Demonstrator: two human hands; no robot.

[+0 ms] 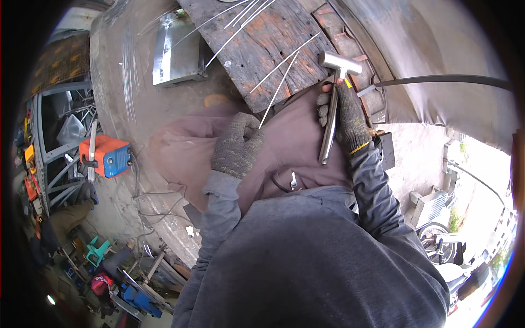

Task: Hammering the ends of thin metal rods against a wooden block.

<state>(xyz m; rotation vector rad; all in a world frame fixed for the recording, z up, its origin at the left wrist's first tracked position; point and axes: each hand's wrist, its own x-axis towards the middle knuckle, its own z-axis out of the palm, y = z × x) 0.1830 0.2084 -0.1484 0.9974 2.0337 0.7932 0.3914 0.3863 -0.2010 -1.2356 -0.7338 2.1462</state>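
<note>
My left hand, in a dark grey knit glove, is closed over my lap around the lower end of a thin metal rod. The rod slants up and right over the edge of a worn wooden board. My right hand, gloved with bare fingertips showing, grips a T-shaped piece of shiny metal tube. Its short crosspiece points away from me. A darker metal bar runs down along the palm; whether it joins the T-piece is hidden by the fingers. Several more thin rods lie on the board.
Left of the board sits a shiny sheet-metal box. An orange and blue machine with cables stands farther left, near metal racks. A black cable reaches in from the right. A green stool and another person's legs appear lower left.
</note>
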